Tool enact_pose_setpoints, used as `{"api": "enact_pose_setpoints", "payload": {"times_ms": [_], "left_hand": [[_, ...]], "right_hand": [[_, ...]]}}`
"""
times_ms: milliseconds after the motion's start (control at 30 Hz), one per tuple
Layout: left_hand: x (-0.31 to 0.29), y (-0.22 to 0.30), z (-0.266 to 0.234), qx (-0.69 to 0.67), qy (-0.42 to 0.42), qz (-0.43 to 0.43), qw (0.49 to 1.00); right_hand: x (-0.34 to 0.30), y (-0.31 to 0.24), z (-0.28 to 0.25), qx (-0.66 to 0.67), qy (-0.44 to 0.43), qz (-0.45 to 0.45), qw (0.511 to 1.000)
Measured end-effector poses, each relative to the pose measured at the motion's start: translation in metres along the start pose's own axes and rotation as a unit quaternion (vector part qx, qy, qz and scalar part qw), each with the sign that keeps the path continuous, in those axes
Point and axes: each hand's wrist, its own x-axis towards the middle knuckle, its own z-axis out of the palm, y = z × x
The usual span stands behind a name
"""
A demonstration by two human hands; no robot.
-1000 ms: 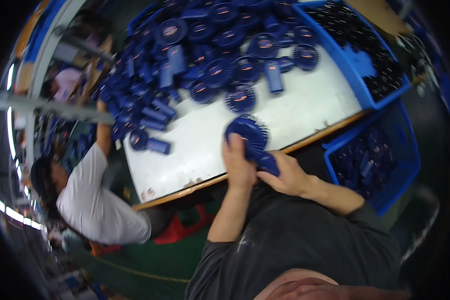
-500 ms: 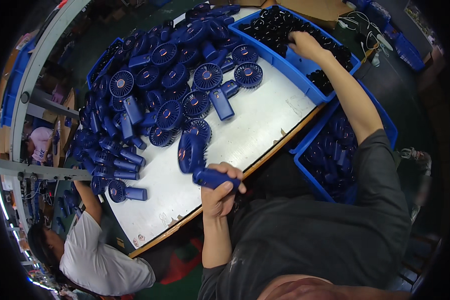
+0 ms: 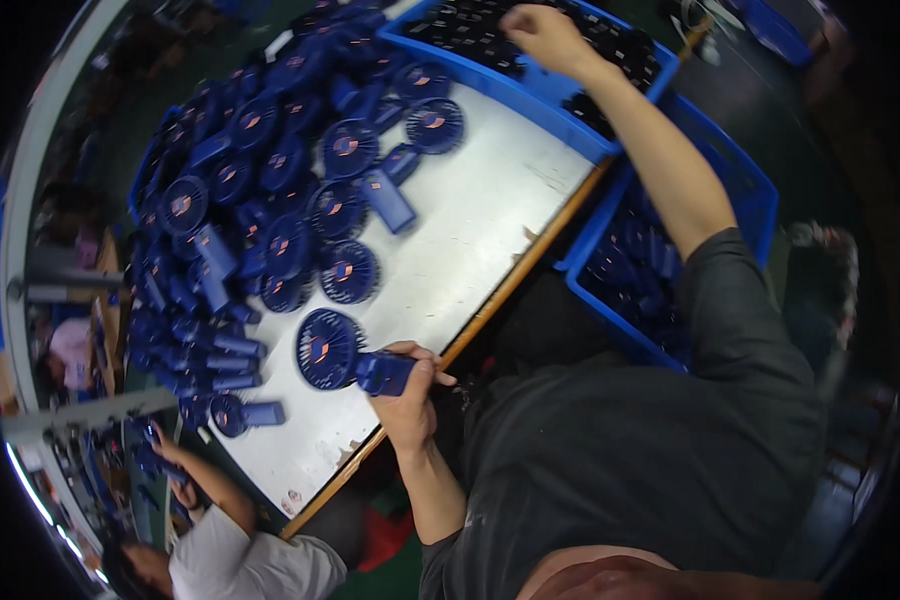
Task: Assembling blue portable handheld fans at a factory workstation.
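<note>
My left hand (image 3: 407, 405) is closed around the handle of a dark blue handheld fan (image 3: 328, 348). The round fan head points left over the white tabletop, and its grille faces up. At the far right, my right hand (image 3: 545, 38) is over a blue tray (image 3: 530, 98) of small black parts (image 3: 460, 30). Its fingers are curled together, and whatever is between them is hidden. A big heap of similar blue fans (image 3: 280, 160) covers the far left of the table.
The white table (image 3: 450, 250) has a worn wooden edge. Right of it, below the tray, a blue crate (image 3: 620, 320) holds more blue fans. At the lower left another person (image 3: 220, 550) in a light shirt handles blue fans. Cables lie at the top right.
The fan in my left hand has turned, so its grille now faces up. My right hand has lifted slightly over the black parts. The whole view has shifted.
</note>
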Motion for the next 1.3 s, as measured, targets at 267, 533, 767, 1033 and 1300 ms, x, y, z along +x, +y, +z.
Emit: {"api": "enact_pose_setpoints", "payload": {"times_ms": [267,533,767,1033,1300], "left_hand": [[0.008,-0.006,0.029,0.113,-0.035,0.112,0.987],[0.002,-0.022,0.036,0.086,0.041,0.063,0.993],[0.0,-0.009,0.034,-0.048,-0.045,-0.057,0.996],[-0.004,-0.015,0.021,-0.212,-0.145,-0.09,0.962],[-0.001,-0.018,0.038,-0.084,0.048,-0.105,0.99]], "right_hand": [[-0.205,-0.166,0.029,0.484,-0.419,-0.045,0.767],[-0.265,-0.159,0.051,0.573,-0.298,0.203,0.736],[-0.241,-0.171,0.042,0.379,-0.148,-0.11,0.907],[-0.207,-0.198,0.043,0.225,-0.27,-0.311,0.883],[-0.255,-0.208,0.05,0.148,-0.195,-0.239,0.94]]}}
